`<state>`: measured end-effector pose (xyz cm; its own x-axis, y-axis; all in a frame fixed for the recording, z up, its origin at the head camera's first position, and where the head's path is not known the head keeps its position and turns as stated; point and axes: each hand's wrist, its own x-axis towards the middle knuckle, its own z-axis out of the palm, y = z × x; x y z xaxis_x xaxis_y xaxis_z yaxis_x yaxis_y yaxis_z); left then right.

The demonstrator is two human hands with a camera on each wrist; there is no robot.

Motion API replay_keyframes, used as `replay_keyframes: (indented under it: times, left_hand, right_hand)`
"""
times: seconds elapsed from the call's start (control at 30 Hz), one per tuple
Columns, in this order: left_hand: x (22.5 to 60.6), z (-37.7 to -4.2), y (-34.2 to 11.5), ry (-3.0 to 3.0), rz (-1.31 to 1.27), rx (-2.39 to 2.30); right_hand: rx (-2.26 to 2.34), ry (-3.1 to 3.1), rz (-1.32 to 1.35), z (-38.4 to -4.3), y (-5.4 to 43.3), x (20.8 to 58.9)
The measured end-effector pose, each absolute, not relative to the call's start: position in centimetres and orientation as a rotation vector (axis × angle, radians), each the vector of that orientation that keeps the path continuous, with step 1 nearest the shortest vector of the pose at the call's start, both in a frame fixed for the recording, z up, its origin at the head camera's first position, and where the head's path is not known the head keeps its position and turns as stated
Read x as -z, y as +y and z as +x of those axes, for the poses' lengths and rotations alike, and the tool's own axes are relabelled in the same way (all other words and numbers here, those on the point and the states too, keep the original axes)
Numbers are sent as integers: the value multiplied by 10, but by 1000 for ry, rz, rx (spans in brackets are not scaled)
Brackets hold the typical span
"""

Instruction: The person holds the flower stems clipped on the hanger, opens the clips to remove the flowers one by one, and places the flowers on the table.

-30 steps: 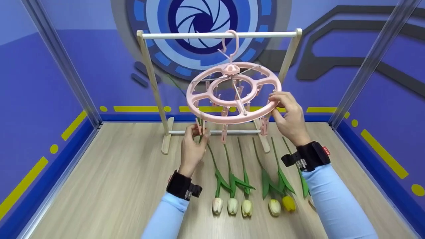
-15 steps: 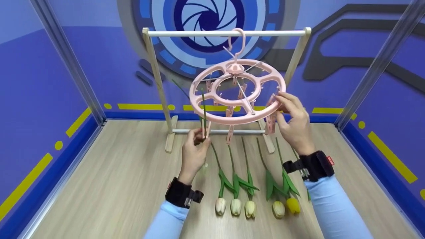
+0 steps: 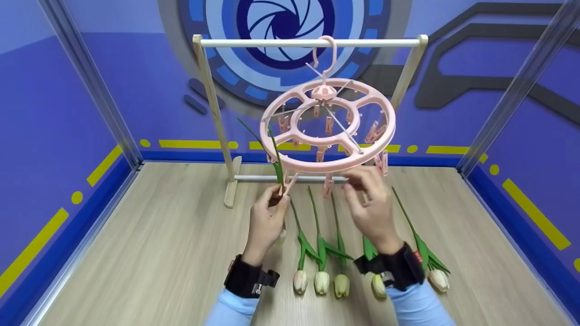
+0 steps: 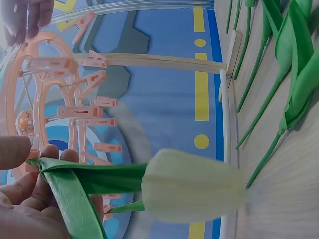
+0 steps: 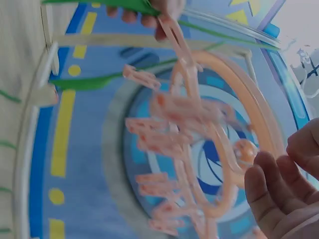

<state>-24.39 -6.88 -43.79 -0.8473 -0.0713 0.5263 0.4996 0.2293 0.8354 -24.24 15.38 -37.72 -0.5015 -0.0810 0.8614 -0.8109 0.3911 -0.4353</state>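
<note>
A round pink clip hanger [image 3: 312, 166] hangs tilted by its hook from the white rail, with pink clothespins below its rings. At its near-left rim, my left hand [image 3: 267, 222] pinches a tulip at its stem and leaves, together with a pink clothespin [image 3: 288, 184] on the rim. That tulip's cream flower [image 4: 192, 186] shows large in the left wrist view. My right hand [image 3: 374, 208], blurred, has bent fingers near the front-right rim, with nothing seen in its grasp. Another tulip [image 5: 89, 83] hangs at the hanger's far left.
A wooden stand [image 3: 208, 90] with a white top rail [image 3: 253, 43] carries the hanger. Several tulips lie in a row on the wood-grain table [image 3: 181, 253], including a whitish one [image 3: 438, 280] at right. The right forearm covers part of the row. Blue panels enclose the table.
My right hand has let go of the right rim and moved left and down. The hanger has turned. The left-hand clothespin tilts more, and the leaf beside it has come into view.
</note>
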Motion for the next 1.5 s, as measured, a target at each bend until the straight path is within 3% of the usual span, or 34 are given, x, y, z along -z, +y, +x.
replay_keyframes:
  times: [0.33,0.8,1.5]
  left_hand:
    - [440,-237,-70,-2061,-427,1711]
    - [431,-236,-76,-2081,-469,1888]
    - [435,-233,-90,-2283,-452,1832]
  right_hand:
    - [-1458,-2006,849,-255,117,410]
    - [-1762,-2314,974,-286,109,384]
    - [-1801,-2393,951,-290,114,378]
